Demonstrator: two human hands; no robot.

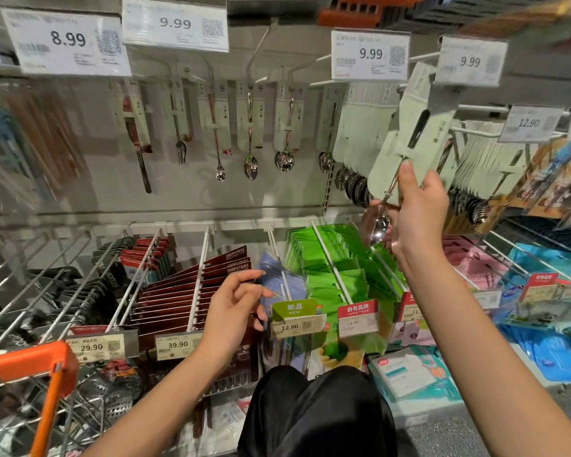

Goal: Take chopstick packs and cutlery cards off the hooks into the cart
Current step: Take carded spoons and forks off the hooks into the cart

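Right hand [417, 212] gripping one cutlery card [406, 133], left hand [233, 308] empty

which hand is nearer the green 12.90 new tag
Left. The left hand hovers just left of the green new tag, fingers loosely open. The right hand is up and to its right, pinching a spoon card.
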